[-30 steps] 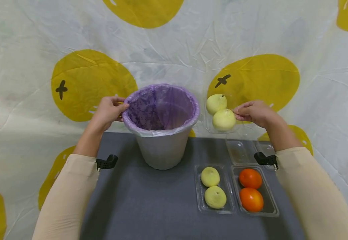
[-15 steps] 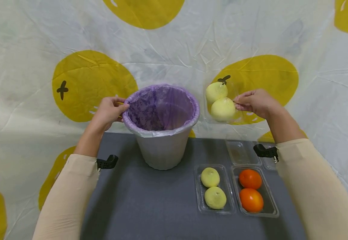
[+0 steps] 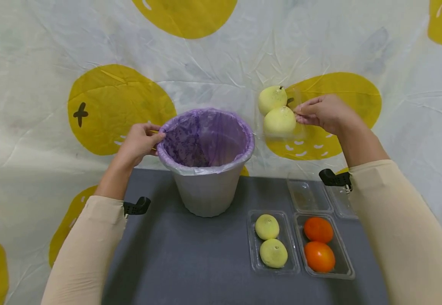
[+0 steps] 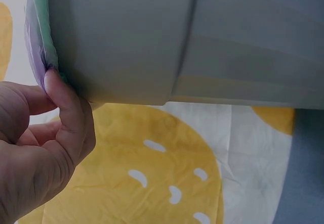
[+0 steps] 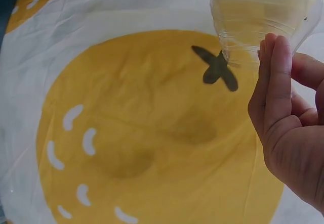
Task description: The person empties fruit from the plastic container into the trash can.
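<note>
Clear tray (image 5: pixel 243 37), faint-edged, around 2 pears (image 3: pixel 276 108)

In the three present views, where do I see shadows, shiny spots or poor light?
Head view: a soft dark shadow on the grey table, left of the bucket, and a small glint on the lower orange fruit; left wrist view: the bucket's wall looks dim; right wrist view: faint shadows on the yellow print, with glare lines on the clear container.
</note>
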`<state>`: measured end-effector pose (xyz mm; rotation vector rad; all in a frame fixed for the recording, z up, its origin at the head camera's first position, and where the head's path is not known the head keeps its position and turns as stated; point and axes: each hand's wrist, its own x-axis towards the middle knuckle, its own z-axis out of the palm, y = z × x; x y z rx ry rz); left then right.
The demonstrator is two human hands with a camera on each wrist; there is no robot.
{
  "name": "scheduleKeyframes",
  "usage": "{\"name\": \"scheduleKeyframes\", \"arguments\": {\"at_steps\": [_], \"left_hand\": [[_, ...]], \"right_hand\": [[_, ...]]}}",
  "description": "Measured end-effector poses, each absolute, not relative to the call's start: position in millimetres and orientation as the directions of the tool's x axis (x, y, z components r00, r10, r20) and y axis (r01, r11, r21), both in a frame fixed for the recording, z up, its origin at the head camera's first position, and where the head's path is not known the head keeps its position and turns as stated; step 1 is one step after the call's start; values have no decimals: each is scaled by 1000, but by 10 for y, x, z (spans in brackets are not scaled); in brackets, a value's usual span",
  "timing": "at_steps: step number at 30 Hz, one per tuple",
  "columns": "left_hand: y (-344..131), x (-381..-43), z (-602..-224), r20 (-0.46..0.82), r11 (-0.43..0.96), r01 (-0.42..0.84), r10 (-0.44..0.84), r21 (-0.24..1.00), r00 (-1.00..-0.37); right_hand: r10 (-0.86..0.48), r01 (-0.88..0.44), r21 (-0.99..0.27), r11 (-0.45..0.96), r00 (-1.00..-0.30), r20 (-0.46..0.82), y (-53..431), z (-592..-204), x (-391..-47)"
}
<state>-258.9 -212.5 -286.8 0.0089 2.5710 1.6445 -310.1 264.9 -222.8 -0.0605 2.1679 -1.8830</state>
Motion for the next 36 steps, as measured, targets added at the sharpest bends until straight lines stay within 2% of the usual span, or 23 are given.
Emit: {"name": "scheduleKeyframes", "arguments": {"at_steps": [9,18,36], "left_hand": [[-2118,-2593,-2842,-83,425,-54,51,904,-995],[-2097,-2592,-2834,-80,431,-48,56,901,-995],[-2137,-2568,-2818,-79,444,-48,51,895,-996]], "right_hand": [[-188,140,-981,135,-968,-164,2393,-2049,-3150],[-115,104,-982,156,-986,-123,2139,-1913,-3195],[-41,39,-992,116,-998,-44,1718,-2032,-3254]]}}
